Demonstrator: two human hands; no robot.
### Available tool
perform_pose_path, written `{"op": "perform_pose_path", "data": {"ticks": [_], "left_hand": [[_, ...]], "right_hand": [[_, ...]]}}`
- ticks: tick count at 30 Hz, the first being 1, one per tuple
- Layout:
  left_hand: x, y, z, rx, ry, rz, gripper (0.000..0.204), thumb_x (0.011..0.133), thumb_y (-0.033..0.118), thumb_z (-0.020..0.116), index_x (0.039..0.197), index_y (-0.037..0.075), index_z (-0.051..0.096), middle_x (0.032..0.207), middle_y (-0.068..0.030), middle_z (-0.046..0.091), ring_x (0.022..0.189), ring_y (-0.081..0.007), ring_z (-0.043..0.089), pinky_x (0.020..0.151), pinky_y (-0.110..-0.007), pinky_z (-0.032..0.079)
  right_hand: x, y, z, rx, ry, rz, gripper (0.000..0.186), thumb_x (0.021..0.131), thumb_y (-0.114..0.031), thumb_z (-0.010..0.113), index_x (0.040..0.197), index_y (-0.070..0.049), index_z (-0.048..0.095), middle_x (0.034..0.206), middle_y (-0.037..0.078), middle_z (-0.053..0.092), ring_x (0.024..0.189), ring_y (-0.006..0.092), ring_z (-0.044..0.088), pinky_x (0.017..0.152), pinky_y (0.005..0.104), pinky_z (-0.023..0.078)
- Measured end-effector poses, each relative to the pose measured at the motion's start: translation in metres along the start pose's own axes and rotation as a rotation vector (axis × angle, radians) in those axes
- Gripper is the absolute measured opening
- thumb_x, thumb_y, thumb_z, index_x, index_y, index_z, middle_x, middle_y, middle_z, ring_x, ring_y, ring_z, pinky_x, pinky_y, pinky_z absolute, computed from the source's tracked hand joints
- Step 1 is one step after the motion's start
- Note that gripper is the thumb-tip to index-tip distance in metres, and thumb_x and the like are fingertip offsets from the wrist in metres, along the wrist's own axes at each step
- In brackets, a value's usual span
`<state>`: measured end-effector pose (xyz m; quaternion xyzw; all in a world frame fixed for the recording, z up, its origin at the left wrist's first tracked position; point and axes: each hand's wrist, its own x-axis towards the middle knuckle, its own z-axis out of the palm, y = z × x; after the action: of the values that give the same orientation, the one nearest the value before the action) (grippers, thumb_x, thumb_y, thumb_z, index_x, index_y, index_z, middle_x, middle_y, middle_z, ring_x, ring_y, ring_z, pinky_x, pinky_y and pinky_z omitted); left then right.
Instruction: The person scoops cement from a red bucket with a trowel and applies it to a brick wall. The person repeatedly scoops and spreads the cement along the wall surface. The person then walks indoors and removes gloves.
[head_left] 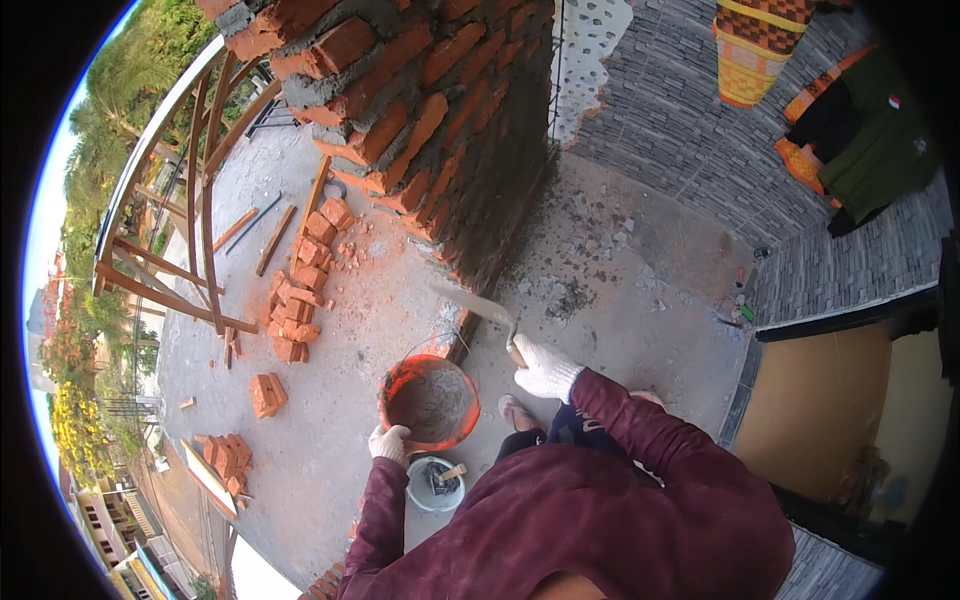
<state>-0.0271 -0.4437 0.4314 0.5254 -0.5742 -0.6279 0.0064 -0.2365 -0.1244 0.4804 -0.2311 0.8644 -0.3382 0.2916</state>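
Note:
My right hand (543, 372), in a white knit glove, is closed around the handle of a trowel (478, 308), whose blade points up and left toward the foot of a brick wall (415, 120) with grey mortar. My left hand (390, 443), also gloved, grips the rim of an orange bucket (455, 438) with grey mortar inside. Just below it stands a smaller pale bucket (450, 500) holding dark contents and a wooden-handled tool.
Bricks lie in piles (298, 310) on the concrete floor (325, 500), near loose sticks and a curved timber frame (205, 180) along the left edge. A tiled wall (680, 140) with hanging cloths (850, 130) and a doorway (820, 410) are on the right. Rubble lies beside the brick wall.

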Motion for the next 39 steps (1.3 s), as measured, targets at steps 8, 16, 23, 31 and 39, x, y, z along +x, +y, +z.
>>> {"op": "perform_pose_path", "data": {"ticks": [8, 16, 23, 31, 39], "left_hand": [[0.012, 0.019, 0.070, 0.056, -0.163, 0.069, 0.024, 0.074, -0.004, 0.063, 0.098, -0.003, 0.065, 0.080, -0.0101, 0.065, 0.060, -0.0220, 0.063, 0.051, -0.036, 0.056], [0.005, 0.074, 0.198, 0.090, -0.265, 0.139, 0.010, 0.073, 0.000, 0.067, 0.083, 0.000, 0.067, 0.072, -0.0060, 0.063, 0.057, -0.0179, 0.060, 0.053, -0.034, 0.050], [0.006, 0.092, 0.305, 0.100, -0.258, 0.036, 0.017, 0.077, -0.004, 0.064, 0.094, 0.001, 0.066, 0.077, -0.0066, 0.065, 0.062, -0.0177, 0.064, 0.056, -0.033, 0.054], [0.027, 0.108, 0.431, -0.078, -0.169, -0.081, 0.028, 0.078, -0.002, 0.066, 0.106, 0.002, 0.065, 0.089, -0.0085, 0.066, 0.070, -0.0239, 0.068, 0.064, -0.040, 0.062], [0.021, 0.143, 0.479, -0.194, -0.136, -0.098, 0.028, 0.082, -0.002, 0.064, 0.109, 0.006, 0.063, 0.092, -0.0085, 0.066, 0.070, -0.0240, 0.067, 0.060, -0.040, 0.060]], "right_hand": [[0.044, 0.044, 0.062, -0.471, -0.265, -0.160, 0.038, 0.081, -0.022, 0.063, 0.106, 0.006, 0.066, 0.100, 0.028, 0.072, 0.096, 0.0411, 0.072, 0.084, 0.0487, 0.056], [0.073, 0.116, -0.029, 0.229, -0.596, 0.365, 0.028, 0.080, -0.027, 0.071, 0.092, -0.003, 0.068, 0.073, 0.010, 0.065, 0.059, 0.0224, 0.064, 0.050, 0.0368, 0.053], [0.031, 0.200, -0.146, 0.699, -0.489, 0.337, 0.026, 0.090, -0.029, 0.066, 0.097, -0.005, 0.058, 0.061, 0.004, 0.054, 0.049, 0.0141, 0.052, 0.044, 0.0293, 0.044], [0.042, 0.244, -0.265, 1.077, -0.521, 0.217, 0.022, 0.095, -0.012, 0.059, 0.113, -0.002, 0.052, 0.072, 0.003, 0.053, 0.050, 0.0111, 0.052, 0.041, 0.0279, 0.045], [0.088, 0.221, -0.351, 1.874, -0.029, -0.070, 0.042, 0.095, -0.015, 0.057, 0.133, -0.001, 0.045, 0.085, 0.006, 0.056, 0.058, 0.0152, 0.056, 0.047, 0.0324, 0.049]]}}
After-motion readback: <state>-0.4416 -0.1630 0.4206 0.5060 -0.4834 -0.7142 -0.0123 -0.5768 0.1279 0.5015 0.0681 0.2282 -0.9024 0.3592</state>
